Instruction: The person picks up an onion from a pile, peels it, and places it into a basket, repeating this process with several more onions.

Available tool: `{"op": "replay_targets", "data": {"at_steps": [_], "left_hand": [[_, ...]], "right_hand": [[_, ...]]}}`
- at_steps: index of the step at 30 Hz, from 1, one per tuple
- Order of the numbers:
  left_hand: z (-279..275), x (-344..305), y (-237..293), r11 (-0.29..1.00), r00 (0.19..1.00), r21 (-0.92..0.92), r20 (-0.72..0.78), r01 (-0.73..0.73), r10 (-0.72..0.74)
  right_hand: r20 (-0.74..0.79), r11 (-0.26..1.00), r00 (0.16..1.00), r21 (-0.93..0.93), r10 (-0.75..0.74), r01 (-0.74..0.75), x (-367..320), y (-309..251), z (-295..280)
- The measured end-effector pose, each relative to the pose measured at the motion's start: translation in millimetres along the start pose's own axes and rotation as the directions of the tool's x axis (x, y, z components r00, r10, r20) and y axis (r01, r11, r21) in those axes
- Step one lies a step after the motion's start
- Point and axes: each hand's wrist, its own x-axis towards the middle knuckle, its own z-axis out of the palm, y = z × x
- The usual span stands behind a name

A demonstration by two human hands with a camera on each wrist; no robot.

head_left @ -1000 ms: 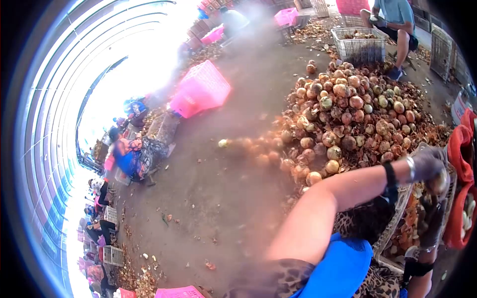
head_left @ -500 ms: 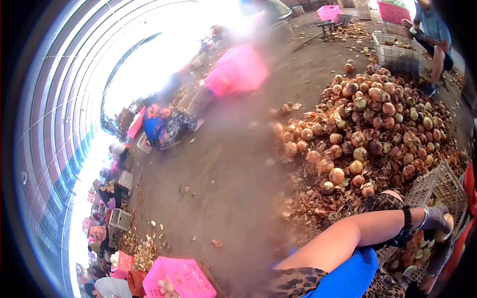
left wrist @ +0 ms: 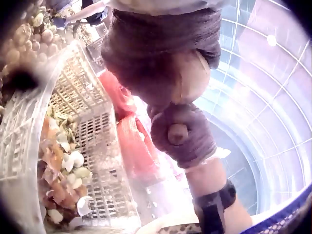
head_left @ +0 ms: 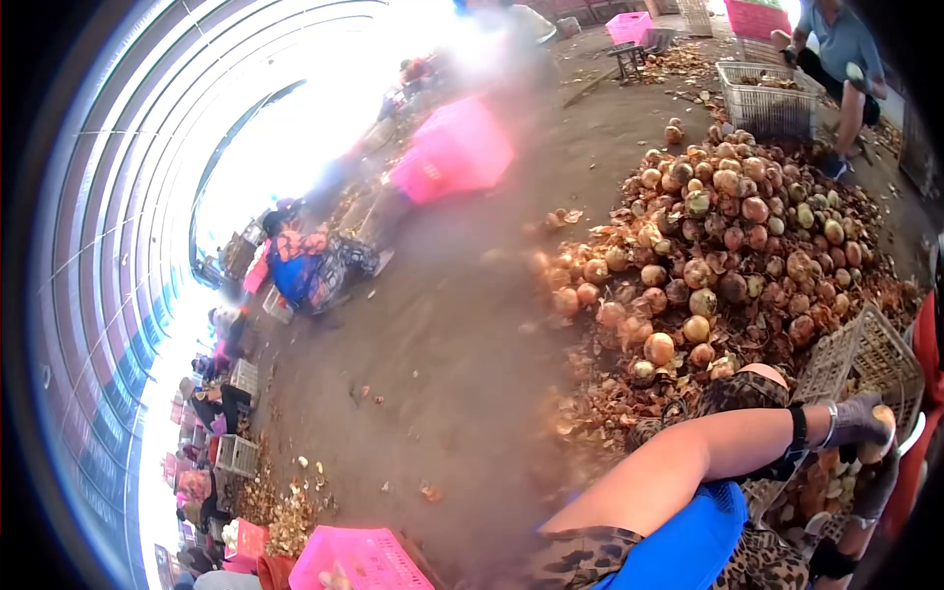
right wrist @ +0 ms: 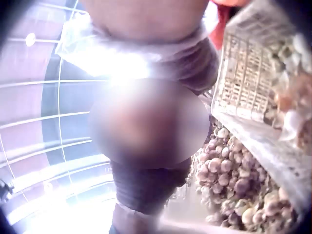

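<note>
In the head view my left hand (head_left: pixel 859 419), in a dark purple glove, reaches over the slatted crate (head_left: pixel 846 356) at the lower right. It grips a tan and white onion (left wrist: pixel 197 78), clearest in the left wrist view. My right hand (left wrist: pixel 184 135), gloved alike, is right below the onion with its fingers curled. A short tan stub (left wrist: pixel 178 133) pokes out of that fist; I cannot tell what it belongs to. A blurred patch hides the grip in the right wrist view. Inside the crate lie brown skins (left wrist: pixel 57 187) and white trimmings (left wrist: pixel 74 160).
A big heap of onions (head_left: pixel 728 231) with loose skins spreads beyond the crate. Red sacking (left wrist: pixel 134 146) stands beside the crate. Pink crates (head_left: pixel 457 147) sit on the dirt floor. Another person (head_left: pixel 841 59) sits by a white crate (head_left: pixel 772 106) at the far right.
The head view has swung, so the heap and crates sit elsewhere in it. My left hand still grips the onion. The far person's onion has moved to the right.
</note>
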Motion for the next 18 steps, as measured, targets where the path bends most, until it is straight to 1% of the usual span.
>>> {"op": "replay_targets", "data": {"at_steps": [1,2,4,7,8,10,11,13,14,15,16,18], "left_hand": [[0.0,-9.7,9.9,0.998,0.998,0.052,0.055,0.031,-0.034],[0.4,-15.4,15.3,0.992,0.998,0.114,0.046,0.047,-0.053],[2.9,-24.6,27.4,0.970,0.996,0.229,0.026,0.075,-0.083],[10.4,-30.5,35.2,0.917,0.991,0.379,0.005,0.122,-0.134],[10.8,-32.6,33.7,0.892,0.988,0.429,-0.004,0.141,-0.154],[0.5,1.0,-5.5,0.927,0.999,0.375,0.041,-0.002,-0.015],[-3.4,15.8,-23.9,0.953,0.996,0.298,0.082,-0.049,0.026],[2.6,-22.8,1.5,1.000,0.997,-0.011,0.073,-0.005,0.006],[-0.2,-49.0,18.9,0.977,0.978,-0.136,0.102,-0.165,0.180],[-6.2,-63.7,33.6,0.956,0.963,-0.204,0.125,-0.212,0.240],[-10.8,-71.6,42.4,0.956,0.962,-0.221,0.150,-0.194,0.230],[-17.4,-67.7,57.2,0.966,0.965,-0.229,0.204,-0.118,0.166]], "right_hand": [[-0.030,0.986,0.995,0.141,0.099,-0.094,1.6,1.5,-3.7],[-0.035,0.942,0.979,0.282,0.201,-0.184,5.8,-2.8,-1.7],[0.026,0.889,0.955,0.359,0.294,-0.283,6.1,-13.3,-2.0],[-0.046,0.967,0.986,0.207,0.161,-0.148,6.8,38.5,-46.1],[-0.063,0.975,0.987,0.178,0.150,-0.136,6.9,36.7,-46.7],[-0.075,0.984,0.988,0.125,0.135,-0.125,9.2,30.4,-40.9],[-0.074,0.986,0.988,0.103,0.138,-0.130,10.5,25.3,-34.5],[-0.070,0.988,0.988,0.073,0.138,-0.133,10.3,14.1,-22.2],[-0.076,0.988,0.986,0.051,0.149,-0.146,5.9,1.9,-16.1],[-0.097,0.987,0.983,0.010,0.159,-0.159,-3.9,-12.6,-11.9],[-0.135,0.984,0.977,-0.050,0.164,-0.172,-17.4,-34.5,-0.7],[-0.206,0.957,0.964,-0.199,0.168,-0.210,-32.2,-78.3,36.9]]}}
